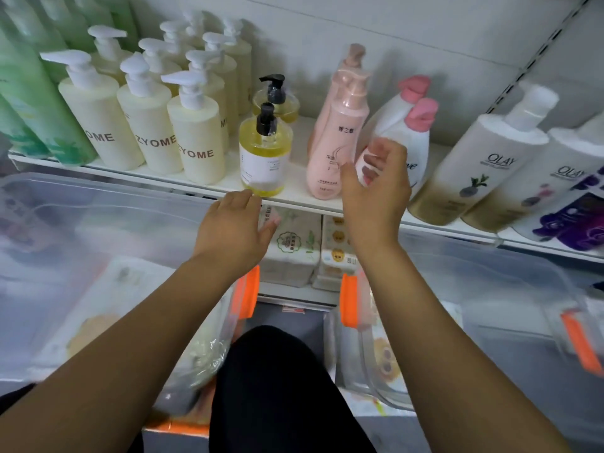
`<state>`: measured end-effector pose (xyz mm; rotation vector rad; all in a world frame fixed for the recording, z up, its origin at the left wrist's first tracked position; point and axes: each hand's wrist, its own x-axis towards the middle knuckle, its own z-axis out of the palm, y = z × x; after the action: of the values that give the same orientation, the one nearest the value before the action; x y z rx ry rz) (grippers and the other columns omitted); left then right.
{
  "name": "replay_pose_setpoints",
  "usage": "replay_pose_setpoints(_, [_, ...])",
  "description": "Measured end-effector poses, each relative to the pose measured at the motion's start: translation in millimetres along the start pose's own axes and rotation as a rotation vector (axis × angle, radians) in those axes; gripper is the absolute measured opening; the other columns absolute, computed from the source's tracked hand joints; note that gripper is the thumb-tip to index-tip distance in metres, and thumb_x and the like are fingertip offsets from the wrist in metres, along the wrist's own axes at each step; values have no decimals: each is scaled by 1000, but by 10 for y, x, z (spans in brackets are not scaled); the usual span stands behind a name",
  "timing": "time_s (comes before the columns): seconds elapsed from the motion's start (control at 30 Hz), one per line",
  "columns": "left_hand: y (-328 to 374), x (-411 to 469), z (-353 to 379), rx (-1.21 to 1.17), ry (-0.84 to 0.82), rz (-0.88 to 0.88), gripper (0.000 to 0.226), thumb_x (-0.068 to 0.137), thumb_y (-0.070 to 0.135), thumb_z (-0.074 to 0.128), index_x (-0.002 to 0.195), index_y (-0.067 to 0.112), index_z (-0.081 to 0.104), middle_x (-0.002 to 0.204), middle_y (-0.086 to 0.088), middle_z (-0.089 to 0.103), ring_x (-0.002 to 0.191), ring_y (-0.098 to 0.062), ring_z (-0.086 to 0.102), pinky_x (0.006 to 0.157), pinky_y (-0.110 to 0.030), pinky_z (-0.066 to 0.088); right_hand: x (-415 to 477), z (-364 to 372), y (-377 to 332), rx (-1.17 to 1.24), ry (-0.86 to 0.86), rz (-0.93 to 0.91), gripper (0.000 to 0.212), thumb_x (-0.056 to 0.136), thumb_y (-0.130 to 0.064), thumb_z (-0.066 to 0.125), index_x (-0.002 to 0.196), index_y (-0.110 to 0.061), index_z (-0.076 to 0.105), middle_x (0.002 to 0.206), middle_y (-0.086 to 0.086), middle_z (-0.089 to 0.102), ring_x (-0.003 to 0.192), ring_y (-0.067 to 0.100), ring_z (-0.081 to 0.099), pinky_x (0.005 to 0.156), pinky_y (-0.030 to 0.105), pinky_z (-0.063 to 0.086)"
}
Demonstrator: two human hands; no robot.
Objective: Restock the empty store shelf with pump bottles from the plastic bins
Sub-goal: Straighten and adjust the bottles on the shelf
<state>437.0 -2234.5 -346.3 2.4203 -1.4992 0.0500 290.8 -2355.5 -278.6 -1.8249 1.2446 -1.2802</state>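
Observation:
The white shelf (294, 197) carries rows of pump bottles. At the left stand cream bottles (196, 135), and mid-shelf a clear yellow bottle with a black pump (264, 152). A pink bottle (340, 138) stands right of that, then a white bottle with a pink cap (408, 132). My right hand (376, 191) hovers with spread fingers in front of the white pink-capped bottle, holding nothing that I can see. My left hand (238, 230) is open, palm down, at the shelf's front edge just below the yellow bottle.
Green bottles (29, 93) fill the far left, white-and-gold bottles (474, 165) the right. Clear plastic bins with orange latches sit below at left (98, 240) and right (490, 305). Tissue packs (294, 243) lie on the lower shelf. My dark-clothed knee (277, 387) is between the bins.

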Motion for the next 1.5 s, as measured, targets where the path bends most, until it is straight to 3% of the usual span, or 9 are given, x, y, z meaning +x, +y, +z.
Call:
replay_pose_setpoints(0.2, [102, 5, 48, 38, -59, -12, 64, 96, 56, 42, 135, 6, 52, 131, -11, 55, 125, -30, 47, 108, -40, 35, 425, 119, -261, -134, -167, -43, 64, 84, -42, 79, 128, -6, 48, 120, 8, 68, 105, 26, 66, 82, 32, 49])
replay_pose_setpoints(0.43, [69, 86, 1, 38, -65, 3, 62, 92, 65, 38, 115, 13, 62, 116, -2, 57, 107, -24, 55, 92, -37, 44, 606, 226, -247, -277, -194, -154, 55, 85, -45, 75, 114, -5, 50, 107, 11, 72, 98, 37, 68, 79, 46, 54])
replay_pose_setpoints(0.73, [50, 117, 1, 6, -54, 4, 63, 93, 64, 37, 118, 12, 62, 117, 0, 57, 107, -23, 56, 89, -36, 45, 573, 259, -226, -257, -217, -151, 59, 83, -49, 77, 114, -8, 48, 106, 7, 71, 95, 31, 69, 77, 42, 56])
replay_pose_setpoints(0.87, [127, 166, -157, 36, -113, -70, 58, 93, 65, 37, 109, 14, 60, 107, -2, 58, 97, -24, 59, 73, -34, 47, 616, 180, -257, -217, -301, -106, 63, 77, -49, 83, 113, -9, 49, 108, 5, 71, 96, 27, 69, 76, 39, 55])
replay_pose_setpoints(1.0, [310, 309, -499, -140, 135, -99, 48, 90, 61, 54, 103, 16, 64, 102, 1, 65, 94, -22, 62, 71, -36, 51, 891, -128, -457, -329, -582, -22, 53, 76, -36, 87, 110, -13, 53, 89, -4, 60, 77, 11, 58, 63, 26, 45])
replay_pose_setpoints(1.1, [453, 536, -833, -422, 231, -15, 50, 81, 55, 71, 112, 17, 63, 109, 5, 64, 100, -14, 60, 82, -34, 51, 1191, -476, -694, -292, -636, 25, 52, 79, -29, 86, 121, -15, 60, 97, -2, 69, 89, 17, 67, 75, 32, 56])
replay_pose_setpoints(1.23, [621, 903, -1103, -521, 74, 1, 71, 71, 52, 82, 127, 16, 57, 120, 4, 61, 110, -13, 57, 92, -31, 47, 1600, -800, -1022, -105, -690, 42, 46, 70, -21, 90, 110, -15, 69, 102, 8, 77, 92, 26, 75, 86, 53, 60])
replay_pose_setpoints(1.37, [716, 1148, -1115, -612, -73, 10, 64, 69, 42, 87, 122, 18, 59, 114, 8, 65, 104, -10, 62, 87, -25, 49, 1989, -644, -1036, -256, -637, -99, 45, 72, -19, 90, 112, -13, 70, 103, 4, 77, 95, 18, 74, 87, 35, 60])
replay_pose_setpoints(1.5, [748, 1248, -1076, -774, -110, 8, 48, 73, 23, 86, 115, 16, 64, 101, 6, 71, 93, -14, 68, 82, -24, 53, 2191, -320, -762, -363, -836, -105, 58, 74, -18, 91, 125, -12, 65, 114, 0, 73, 109, 17, 70, 95, 37, 58])
